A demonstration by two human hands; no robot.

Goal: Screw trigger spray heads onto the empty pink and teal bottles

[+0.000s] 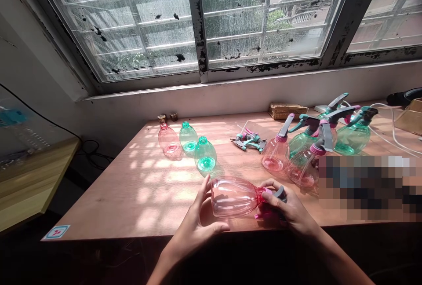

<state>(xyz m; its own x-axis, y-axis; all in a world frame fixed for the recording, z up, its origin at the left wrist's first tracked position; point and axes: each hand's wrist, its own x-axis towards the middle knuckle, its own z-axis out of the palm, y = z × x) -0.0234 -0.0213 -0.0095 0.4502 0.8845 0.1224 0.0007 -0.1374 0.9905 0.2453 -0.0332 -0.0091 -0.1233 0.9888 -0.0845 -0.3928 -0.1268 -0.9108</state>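
A clear pink spray bottle lies on its side near the front edge of the wooden table. My left hand cups the bottle's base and body, fingers wrapped round it. My right hand is closed on the pink and grey spray head at the bottle's neck. Part of the spray head is hidden under my fingers.
Three capless bottles stand at the back left: a pink one and two green. Loose trigger heads lie mid-table. Several finished spray bottles crowd the right. A brown block sits by the wall.
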